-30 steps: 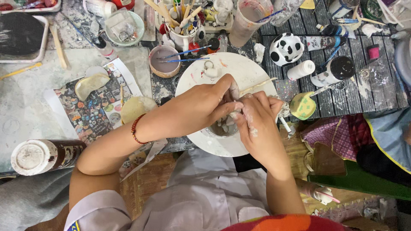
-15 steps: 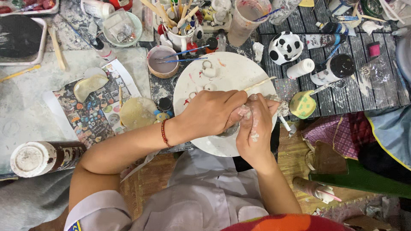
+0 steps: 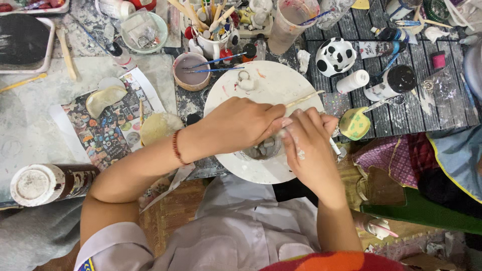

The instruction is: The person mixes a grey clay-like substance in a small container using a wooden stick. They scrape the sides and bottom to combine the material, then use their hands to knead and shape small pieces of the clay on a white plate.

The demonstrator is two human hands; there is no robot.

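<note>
- We have one view only: a head-worn camera, looking straight down, close over both hands.
- Its frame covers the white round board (image 3: 271, 88), cluttered tabletop and lap.

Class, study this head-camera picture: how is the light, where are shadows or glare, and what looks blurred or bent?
Head view: soft, even light, no hard shadows; the left hand and right hand shade the small grey piece on the round white plate; hands sharp; slats of the dark wooden table splay towards the right edge.
</note>
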